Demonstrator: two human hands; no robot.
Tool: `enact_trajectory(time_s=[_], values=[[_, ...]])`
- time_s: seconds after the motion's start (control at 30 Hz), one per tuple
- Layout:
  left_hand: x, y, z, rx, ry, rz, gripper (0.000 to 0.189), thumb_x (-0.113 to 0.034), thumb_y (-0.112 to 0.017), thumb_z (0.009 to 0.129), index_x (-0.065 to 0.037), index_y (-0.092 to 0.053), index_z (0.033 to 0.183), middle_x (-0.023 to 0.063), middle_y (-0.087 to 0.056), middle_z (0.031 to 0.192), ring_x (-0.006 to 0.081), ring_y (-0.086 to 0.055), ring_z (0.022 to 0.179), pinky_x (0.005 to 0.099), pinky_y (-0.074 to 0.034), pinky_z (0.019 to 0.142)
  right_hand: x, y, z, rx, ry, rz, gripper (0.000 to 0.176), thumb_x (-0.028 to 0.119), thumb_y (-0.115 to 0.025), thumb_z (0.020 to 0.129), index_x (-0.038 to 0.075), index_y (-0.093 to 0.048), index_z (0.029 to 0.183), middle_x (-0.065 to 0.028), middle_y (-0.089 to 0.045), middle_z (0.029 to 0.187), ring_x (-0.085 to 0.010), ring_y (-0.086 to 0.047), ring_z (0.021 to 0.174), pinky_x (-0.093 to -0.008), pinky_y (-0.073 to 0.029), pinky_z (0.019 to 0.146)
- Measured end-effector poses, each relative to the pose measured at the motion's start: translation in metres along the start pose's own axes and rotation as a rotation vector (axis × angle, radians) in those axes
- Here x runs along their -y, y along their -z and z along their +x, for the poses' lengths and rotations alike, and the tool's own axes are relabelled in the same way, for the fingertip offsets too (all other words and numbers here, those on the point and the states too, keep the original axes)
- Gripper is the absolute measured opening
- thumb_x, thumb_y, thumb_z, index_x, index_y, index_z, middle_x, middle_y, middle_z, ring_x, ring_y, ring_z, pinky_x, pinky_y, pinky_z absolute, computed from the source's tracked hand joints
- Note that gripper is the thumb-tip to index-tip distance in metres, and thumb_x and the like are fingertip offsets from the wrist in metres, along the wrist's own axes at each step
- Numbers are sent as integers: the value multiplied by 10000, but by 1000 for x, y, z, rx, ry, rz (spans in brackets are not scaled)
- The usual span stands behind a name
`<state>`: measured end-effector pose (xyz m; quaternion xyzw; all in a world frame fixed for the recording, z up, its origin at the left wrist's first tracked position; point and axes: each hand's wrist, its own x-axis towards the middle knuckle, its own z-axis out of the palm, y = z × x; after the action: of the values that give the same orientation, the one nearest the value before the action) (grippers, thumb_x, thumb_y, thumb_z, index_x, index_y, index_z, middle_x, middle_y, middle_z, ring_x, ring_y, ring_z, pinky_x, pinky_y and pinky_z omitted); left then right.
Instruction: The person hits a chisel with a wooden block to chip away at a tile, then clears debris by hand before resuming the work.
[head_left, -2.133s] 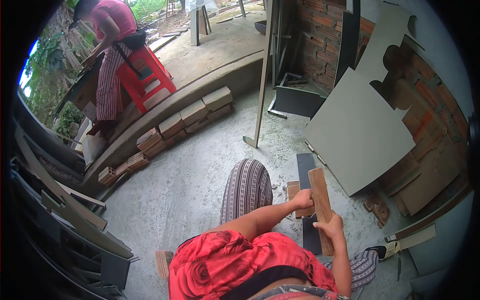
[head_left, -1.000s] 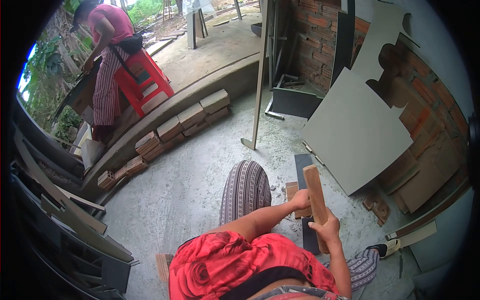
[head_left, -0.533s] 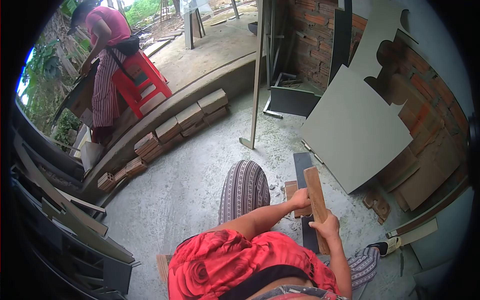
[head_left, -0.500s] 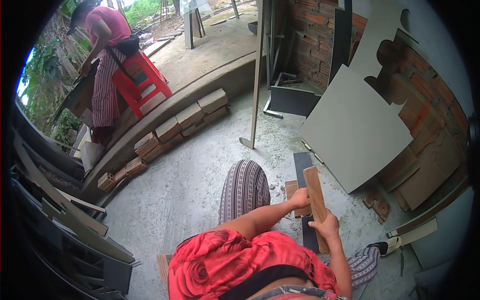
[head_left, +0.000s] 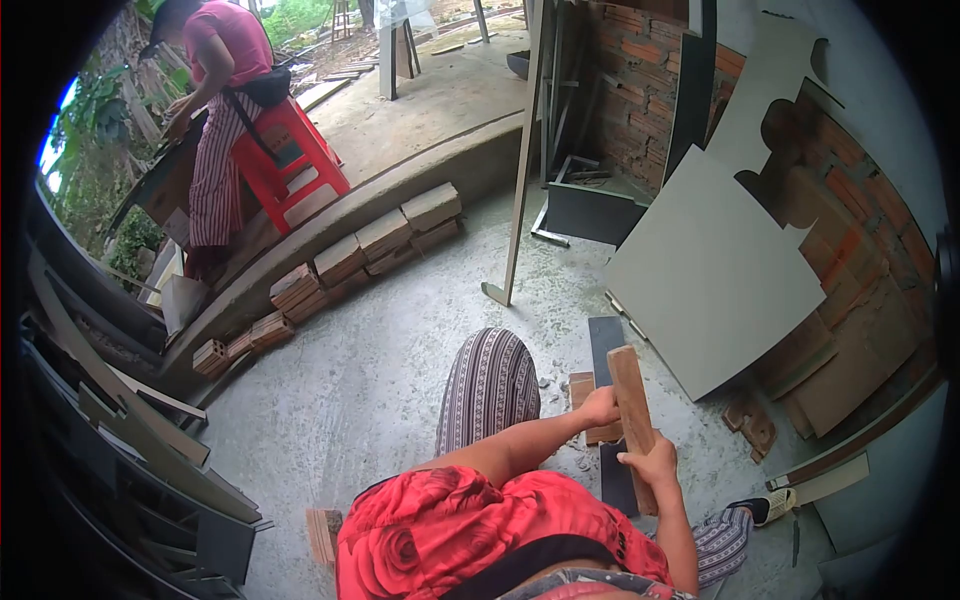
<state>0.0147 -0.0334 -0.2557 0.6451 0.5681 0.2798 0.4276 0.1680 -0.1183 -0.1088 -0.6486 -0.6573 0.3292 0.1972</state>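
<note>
In front of my bent right side stands a thick length of brown wood point(head_left: 632, 395), tilted, its upper end pointing away from me. My left hand point(head_left: 601, 408) is closed against its left edge around the middle. Lower down, my right hand point(head_left: 656, 464) grips the wood from the right, thumb across its face. Beneath it, a dark grey strip point(head_left: 606, 338) lies on the floor, crossing over a brown block point(head_left: 581, 388); the strip's nearer part shows below my left hand. Where the wood meets the strip is hidden.
A large pale panel point(head_left: 715, 270) leans at the right against brick and cardboard. Hollow bricks point(head_left: 385, 240) line the raised ledge. A thin upright post point(head_left: 522, 200) stands ahead. Dark boards point(head_left: 225, 545) are stacked at left. Another person point(head_left: 225, 60) works beside a red stool point(head_left: 290, 160).
The whole view has shifted slightly, so the scene sits a little lower. Both hands keep their hold on the wood. The other person's arm has moved a little.
</note>
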Motion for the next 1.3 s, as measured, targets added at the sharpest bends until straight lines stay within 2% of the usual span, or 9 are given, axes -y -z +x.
enact_trajectory(time_s=[0.13,0.2,0.3,0.4,0.47,0.67,1.0,1.17,1.3], values=[[9,-4,5,4,-33,43,343,-305,-647,709,-75,-631,963,220,-625,943,404,-578,921,453,-469,775,-3,-1,-3,63,46,-52,514,200,-774,547,54,-587,1002,-150,-636,902,-331,-619,859,-398,-486,758],[-8,6,0,28,0,7,352,-308,-655,701,-79,-624,967,214,-628,941,401,-580,919,449,-468,768,8,2,-6,-21,262,268,511,183,-764,559,59,-579,1019,-145,-628,901,-316,-619,837,-371,-488,747],[-15,13,-7,30,3,-59,370,-313,-671,687,-81,-612,969,203,-633,936,396,-582,918,440,-465,756,23,7,-15,-109,307,521,492,175,-754,583,59,-570,1024,-138,-622,898,-300,-617,815,-349,-486,736],[-21,16,-9,5,-33,-109,380,-311,-685,670,-78,-609,960,201,-634,937,388,-583,928,433,-465,765,6,-2,-10,-155,220,443,507,183,-755,599,36,-557,1042,-137,-624,886,-300,-620,819,-366,-488,743],[-24,16,-11,11,45,-21,370,-313,-679,679,-74,-610,953,214,-629,932,393,-582,922,437,-465,772,-10,0,2,75,-76,-53,562,242,-790,558,33,-591,1041,-155,-657,888,-326,-633,852,-386,-489,765],[16,-8,7,14,-42,74,356,-344,-608,757,-61,-628,973,241,-619,928,413,-571,927,460,-471,778,-28,-13,1,77,1,87,599,264,-811,522,28,-608,1034,-174,-662,909,-329,-636,874,-379,-491,776],[-3,2,0,-1,-85,-125,360,-304,-631,746,-34,-625,984,242,-618,955,405,-576,946,435,-476,775,-20,-7,-1,95,42,185,597,239,-802,531,-22,-599,1028,-136,-662,871,-229,-641,808,-323,-493,748],[-20,7,-2,-28,-122,-295,259,-191,-678,663,-68,-591,873,120,-617,780,231,-597,730,330,-460,711,13,12,-10,-102,241,548,523,146,-751,591,-2,-558,1054,-134,-635,911,-256,-629,833,-346,-487,752],[-26,16,-5,2,-93,-208,258,-193,-687,681,-66,-604,890,131,-633,805,235,-606,743,334,-465,715,-4,1,-4,-138,145,422,535,147,-756,584,-15,-548,1049,-145,-634,881,-269,-632,817,-355,-490,736]])
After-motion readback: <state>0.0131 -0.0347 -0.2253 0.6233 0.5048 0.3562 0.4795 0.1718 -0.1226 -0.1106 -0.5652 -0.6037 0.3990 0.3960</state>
